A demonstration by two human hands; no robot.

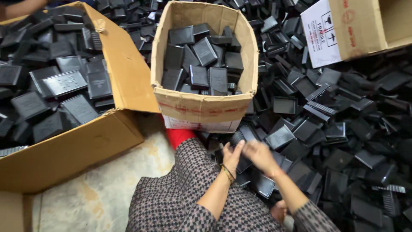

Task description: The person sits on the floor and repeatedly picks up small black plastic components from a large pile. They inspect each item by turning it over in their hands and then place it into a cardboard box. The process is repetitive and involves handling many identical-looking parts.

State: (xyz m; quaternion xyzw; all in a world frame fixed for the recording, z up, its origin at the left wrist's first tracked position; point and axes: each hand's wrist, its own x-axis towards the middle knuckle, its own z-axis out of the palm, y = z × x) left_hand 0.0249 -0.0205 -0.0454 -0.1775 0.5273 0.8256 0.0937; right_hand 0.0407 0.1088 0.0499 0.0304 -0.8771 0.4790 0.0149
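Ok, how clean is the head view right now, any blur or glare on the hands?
Head view: the right hand is smeared by motion, the left hand a little sharper; the black part they hold is hard to make out; soft sheen on the trays in the middle box; box edges bow from the wide lens.

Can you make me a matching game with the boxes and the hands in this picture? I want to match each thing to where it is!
Things:
1. small cardboard box
2. big cardboard box
3. left hand
4. heap of black plastic parts

Places:
A. spread over the floor on the right side
B. on the left side, lying open and full of black parts
C. in the top middle, standing upright with black parts inside
D. low in the middle, next to the right hand, touching a black part

Right pairs: 1-C, 2-B, 3-D, 4-A
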